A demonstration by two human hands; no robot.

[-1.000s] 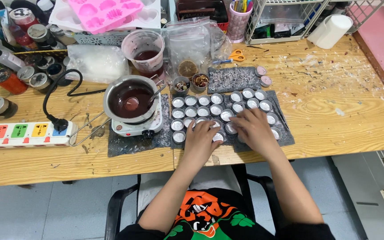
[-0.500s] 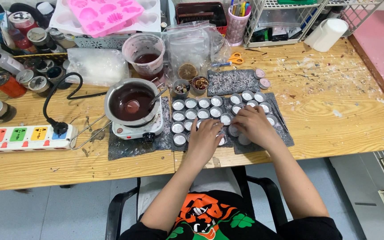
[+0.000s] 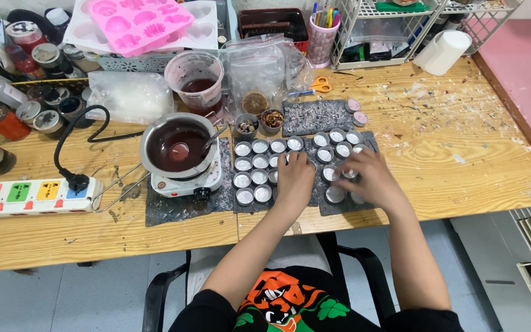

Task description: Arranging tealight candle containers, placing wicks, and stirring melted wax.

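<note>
Several small round metal cups [image 3: 252, 163] stand in rows on a dark grey mat [image 3: 314, 117] on the wooden table [image 3: 462, 154]. My left hand [image 3: 294, 179] lies palm down over the cups in the middle of the rows, fingers touching them. My right hand [image 3: 369, 177] rests on the cups at the right end of the mat, fingers bent and slightly blurred. Whether either hand grips a cup is hidden under the fingers.
A metal pot of dark liquid [image 3: 175, 147] sits on a small white hotplate [image 3: 187, 182] left of the cups. A plastic cup of dark liquid [image 3: 199, 80], pink mould [image 3: 141, 21], power strip [image 3: 27, 195], jars [image 3: 38, 114], scissors [image 3: 321, 85] and wire rack [image 3: 388, 27] surround it.
Both hands have slid a little along the rows of cups, the right hand towards the mat's right end. The camera view shifted slightly.
</note>
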